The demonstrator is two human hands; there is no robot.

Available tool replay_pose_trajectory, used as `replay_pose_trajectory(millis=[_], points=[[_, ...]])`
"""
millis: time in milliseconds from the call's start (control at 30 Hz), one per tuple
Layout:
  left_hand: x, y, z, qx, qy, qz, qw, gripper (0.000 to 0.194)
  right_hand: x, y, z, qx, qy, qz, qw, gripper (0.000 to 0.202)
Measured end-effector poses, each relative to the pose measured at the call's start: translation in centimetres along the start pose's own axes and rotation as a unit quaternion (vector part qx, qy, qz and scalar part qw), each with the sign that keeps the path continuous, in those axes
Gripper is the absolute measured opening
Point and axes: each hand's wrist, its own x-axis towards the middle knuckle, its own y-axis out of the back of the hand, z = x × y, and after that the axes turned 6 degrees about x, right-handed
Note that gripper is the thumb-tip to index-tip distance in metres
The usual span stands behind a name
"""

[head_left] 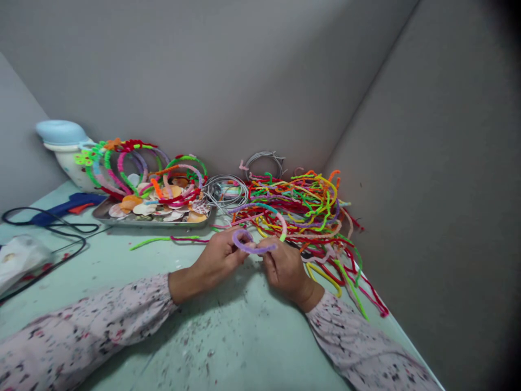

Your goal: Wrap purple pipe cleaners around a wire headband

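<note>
A purple pipe cleaner curls in a loop between my two hands, its free end pointing right. My left hand is closed, with the purple strand pinched at its fingertips. Opposite it, my right hand is also closed, fingers at the same strand. Behind them rises an arc of hoop wrapped in fuzzy pipe cleaner, coloured purple, teal, pink and green. Its green end drops down behind my right hand. My fingers hide where the arc and the loose purple strand meet.
A metal tray holds shells and finished fuzzy hoops. Coiled grey wire lies beside it. A tangled pile of pipe cleaners spreads at the right. Leftward are a blue glue gun, its black cable and a light-blue-lidded container.
</note>
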Motion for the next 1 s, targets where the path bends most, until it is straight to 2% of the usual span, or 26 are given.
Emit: replay_pose_trajectory(millis=[233, 467, 700, 1000], points=[[0.07, 0.05, 0.31, -0.055, 0.036, -0.02, 0.998, 0.027, -0.16, -0.11, 0.07, -0.026, 0.009, -0.01, 1.0, 0.019], [0.11, -0.05, 0.56, -0.035, 0.061, -0.016, 0.997, 0.034, -0.26, -0.04, 0.14, -0.017, 0.0, -0.023, 1.0, 0.019], [-0.06, -0.27, 0.34, -0.042, 0.078, -0.026, 0.996, 0.031, -0.28, 0.05, 0.04, 0.007, -0.02, -0.038, 0.999, 0.017], [0.09, -0.16, 0.62, -0.055, 0.137, -0.046, 0.988, 0.029, -0.24, -0.06, 0.0, -0.025, -0.004, -0.031, 0.999, 0.011]])
